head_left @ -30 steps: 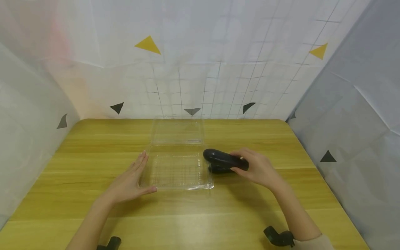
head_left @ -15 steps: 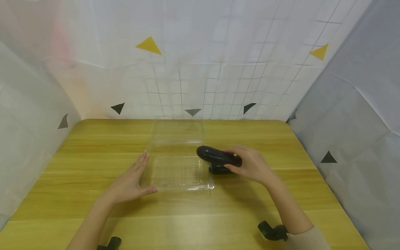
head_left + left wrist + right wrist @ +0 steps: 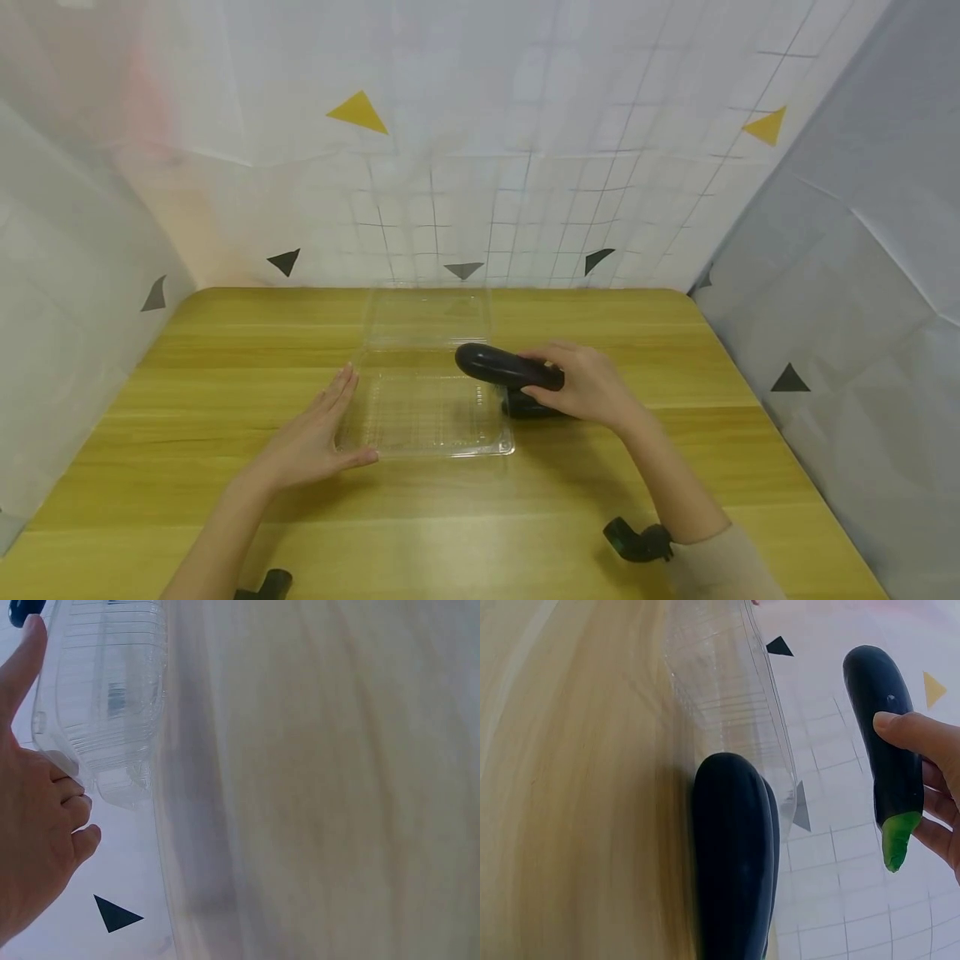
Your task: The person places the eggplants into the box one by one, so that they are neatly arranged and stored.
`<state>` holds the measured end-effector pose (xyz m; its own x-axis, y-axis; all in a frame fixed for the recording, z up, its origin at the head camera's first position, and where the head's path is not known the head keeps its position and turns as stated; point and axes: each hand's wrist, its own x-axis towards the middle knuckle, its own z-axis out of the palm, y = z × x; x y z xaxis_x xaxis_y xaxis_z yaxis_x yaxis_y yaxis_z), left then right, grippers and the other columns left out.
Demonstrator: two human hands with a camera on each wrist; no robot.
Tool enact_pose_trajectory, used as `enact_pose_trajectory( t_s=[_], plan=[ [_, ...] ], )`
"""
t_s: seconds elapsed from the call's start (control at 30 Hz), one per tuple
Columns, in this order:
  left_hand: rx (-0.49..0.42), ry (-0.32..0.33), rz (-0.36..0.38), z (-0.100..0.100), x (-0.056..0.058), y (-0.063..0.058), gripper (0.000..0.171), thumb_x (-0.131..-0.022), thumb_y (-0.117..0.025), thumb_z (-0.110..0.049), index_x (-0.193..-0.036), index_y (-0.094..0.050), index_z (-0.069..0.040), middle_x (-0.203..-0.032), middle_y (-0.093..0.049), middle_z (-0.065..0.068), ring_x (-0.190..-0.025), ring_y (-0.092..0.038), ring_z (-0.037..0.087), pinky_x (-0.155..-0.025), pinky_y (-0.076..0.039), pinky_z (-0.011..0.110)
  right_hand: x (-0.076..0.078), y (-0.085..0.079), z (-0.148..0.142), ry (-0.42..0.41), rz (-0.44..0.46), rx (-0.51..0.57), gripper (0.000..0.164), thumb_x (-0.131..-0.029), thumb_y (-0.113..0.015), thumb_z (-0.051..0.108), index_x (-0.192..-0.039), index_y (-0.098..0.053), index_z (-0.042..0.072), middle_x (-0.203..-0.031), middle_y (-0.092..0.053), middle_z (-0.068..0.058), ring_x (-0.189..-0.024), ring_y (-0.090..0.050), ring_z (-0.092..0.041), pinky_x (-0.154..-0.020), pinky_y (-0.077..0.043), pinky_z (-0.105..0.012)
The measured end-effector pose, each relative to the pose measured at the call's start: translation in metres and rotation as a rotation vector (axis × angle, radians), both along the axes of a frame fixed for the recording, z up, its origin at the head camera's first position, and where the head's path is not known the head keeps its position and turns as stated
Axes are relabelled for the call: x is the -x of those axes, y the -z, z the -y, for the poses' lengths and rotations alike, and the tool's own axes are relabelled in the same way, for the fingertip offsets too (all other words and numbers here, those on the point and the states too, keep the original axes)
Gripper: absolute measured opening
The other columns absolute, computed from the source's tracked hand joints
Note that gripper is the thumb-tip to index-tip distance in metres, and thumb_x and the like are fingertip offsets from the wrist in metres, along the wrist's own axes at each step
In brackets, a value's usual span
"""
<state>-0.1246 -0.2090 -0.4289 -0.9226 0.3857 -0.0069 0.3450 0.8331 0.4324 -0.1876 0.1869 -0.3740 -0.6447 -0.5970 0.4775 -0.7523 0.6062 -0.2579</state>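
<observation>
A dark eggplant with a green stem end (image 3: pixel 889 761) is in my right hand (image 3: pixel 588 385), pinched between thumb and fingers. Its rounded end (image 3: pixel 487 364) points left and hangs over the right side of a clear plastic clamshell box (image 3: pixel 427 454), which lies with its lid (image 3: pixel 427 321) folded back. More eggplant (image 3: pixel 525 406) lies on the table beside the box, partly hidden under my right hand. The right wrist view shows two there, the nearer eggplant (image 3: pixel 733 855) covering most of the other. My left hand (image 3: pixel 311 443), fingers and thumb extended, touches the box's left front corner.
The wooden table (image 3: pixel 450 533) has pale sheeting (image 3: pixel 600 192) behind it and on both sides, marked with grid lines and triangles. Dark curved pieces (image 3: pixel 637 540) are worn at my wrists.
My right hand has moved left and slightly up, carrying the eggplant from above the other eggplant to over the box's right side. The left hand and box have stayed put.
</observation>
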Motion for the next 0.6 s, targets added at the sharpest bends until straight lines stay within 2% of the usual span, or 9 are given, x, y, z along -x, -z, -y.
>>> enact_pose_trajectory(
  t_s=[0.33,0.6],
  plan=[
    [0.002,0.001,-0.002,0.000,0.001,0.000,0.113,-0.080,-0.065,-0.063,-0.155,-0.003,-0.006,-0.161,0.003,0.012,-0.141,-0.014,0.045,-0.104,-0.029,0.063,0.009,0.000,0.015,-0.028,0.014,-0.002,0.042,-0.074,-0.084,0.027,-0.112,-0.070,0.014,-0.094,-0.069,0.002,-0.074,-0.060,-0.010,-0.061,-0.050,-0.029],
    [-0.001,-0.001,-0.006,0.001,0.000,-0.001,0.112,-0.080,-0.066,-0.063,-0.155,-0.005,-0.006,-0.161,0.002,0.012,-0.141,-0.015,0.046,-0.100,-0.034,0.064,0.013,0.000,0.025,-0.052,0.046,0.004,0.041,-0.076,-0.083,0.026,-0.113,-0.069,0.014,-0.097,-0.068,0.002,-0.078,-0.062,-0.011,-0.064,-0.050,-0.030]
  ],
)
